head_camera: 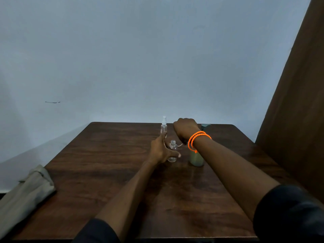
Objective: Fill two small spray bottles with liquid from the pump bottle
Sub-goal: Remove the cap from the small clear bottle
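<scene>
Two small clear spray bottles stand mid-table. The far one (164, 128) is upright with its white spray cap on. The near one (172, 149) has an open neck. My left hand (160, 150) holds the open bottle, thumb across its front. My right hand (185, 130), with orange bands at the wrist, hovers curled above and to the right; a thin pale tube (179, 145) sticks out under it toward the open bottle, so it seems to grip the removed spray head. The pale green pump bottle (196, 160) stands behind my right forearm, its pump head (205, 126) showing beyond the hand.
The dark wooden table (108, 172) meets a pale wall at the back. A folded beige cloth (26, 190) lies over the table's front left corner. A brown panel (298, 120) rises close along the right side.
</scene>
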`<state>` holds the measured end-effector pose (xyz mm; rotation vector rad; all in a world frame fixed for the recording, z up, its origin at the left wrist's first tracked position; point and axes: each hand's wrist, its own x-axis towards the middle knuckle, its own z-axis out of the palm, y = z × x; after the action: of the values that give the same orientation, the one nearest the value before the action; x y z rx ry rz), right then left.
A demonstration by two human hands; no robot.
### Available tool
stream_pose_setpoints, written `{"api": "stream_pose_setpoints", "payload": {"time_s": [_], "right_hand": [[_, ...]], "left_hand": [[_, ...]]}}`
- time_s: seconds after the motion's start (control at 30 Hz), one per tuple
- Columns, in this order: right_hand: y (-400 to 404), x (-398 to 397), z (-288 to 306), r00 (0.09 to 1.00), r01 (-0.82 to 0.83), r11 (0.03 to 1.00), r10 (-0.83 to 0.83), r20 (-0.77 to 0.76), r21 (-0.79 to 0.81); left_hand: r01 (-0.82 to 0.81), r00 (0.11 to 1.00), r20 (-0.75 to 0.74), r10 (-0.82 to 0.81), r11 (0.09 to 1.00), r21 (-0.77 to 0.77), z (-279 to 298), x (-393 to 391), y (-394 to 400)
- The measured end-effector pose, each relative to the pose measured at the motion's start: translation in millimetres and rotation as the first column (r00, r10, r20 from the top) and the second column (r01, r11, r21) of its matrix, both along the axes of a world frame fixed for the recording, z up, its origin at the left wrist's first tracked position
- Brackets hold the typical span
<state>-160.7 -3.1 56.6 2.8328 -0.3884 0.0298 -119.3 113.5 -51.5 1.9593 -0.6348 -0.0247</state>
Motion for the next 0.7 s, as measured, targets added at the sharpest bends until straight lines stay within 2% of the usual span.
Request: {"api": "stream_pose_setpoints", "payload": {"time_s": [0.2,0.27,0.3,0.33,0.37,0.4,0.43,0.47,0.5,0.53,0.6,0.67,0.7], "right_hand": [[1.9,-9.7,-12.7,0.999,-0.026,1.0,0.026,-0.045,0.008],[1.1,-13.3,-6.0,0.997,-0.059,0.996,0.056,0.043,0.063],[0.2,-19.8,-1.6,0.981,-0.1,0.991,0.083,0.173,0.091],[-2.2,-27.2,-0.2,0.922,-0.157,0.983,0.112,0.372,0.091],[-5.6,-35.6,-2.9,0.786,-0.202,0.978,0.13,0.604,0.053],[-10.1,-45.5,-10.3,0.595,-0.206,0.978,0.106,0.796,0.024],[-12.9,-55.6,-21.1,0.416,-0.186,0.981,0.031,0.909,0.052],[-16.7,-62.6,-35.0,0.306,-0.167,0.975,-0.088,0.948,0.145],[-18.5,-68.0,-48.9,0.277,-0.159,0.945,-0.235,0.931,0.286],[-20.5,-68.1,-63.6,0.299,-0.181,0.883,-0.37,0.88,0.433],[-22.7,-63.4,-83.5,0.395,-0.293,0.684,-0.55,0.736,0.668],[-24.3,-54.4,-93.1,0.429,-0.421,0.456,-0.661,0.615,0.784],[-25.2,-50.8,-95.1,0.414,-0.459,0.393,-0.699,0.583,0.797]], "left_hand": [[-0.009,1.0,0.021,0.009,1.0,-0.002,-1.3,1.3,-1.0],[-0.012,0.999,0.03,0.012,1.0,0.008,0.5,-0.7,-0.2],[-0.011,0.999,0.03,0.011,1.0,0.011,0.6,-0.5,-0.2],[-0.009,1.0,0.028,0.009,1.0,0.015,0.9,-0.7,-0.5],[-0.009,1.0,0.024,0.009,1.0,0.016,1.3,-0.7,-0.9],[-0.013,1.0,0.017,0.013,1.0,0.018,1.3,-0.9,-1.6],[-0.017,1.0,0.006,0.017,1.0,0.011,1.0,-1.0,-2.6],[-0.02,1.0,-0.003,0.02,1.0,0.002,0.8,-1.7,-3.8],[-0.023,1.0,-0.003,0.023,1.0,-0.003,0.6,-2.6,-5.2],[-0.026,1.0,0.007,0.026,1.0,-0.002,0.4,-3.6,-5.9],[-0.024,0.999,0.025,0.024,1.0,0.003,0.3,-7.0,-8.2],[-0.025,0.999,0.034,0.025,1.0,-0.002,0.4,-9.7,-8.9],[-0.031,0.999,0.038,0.032,0.999,-0.015,0.5,-10.6,-9.7]]}}
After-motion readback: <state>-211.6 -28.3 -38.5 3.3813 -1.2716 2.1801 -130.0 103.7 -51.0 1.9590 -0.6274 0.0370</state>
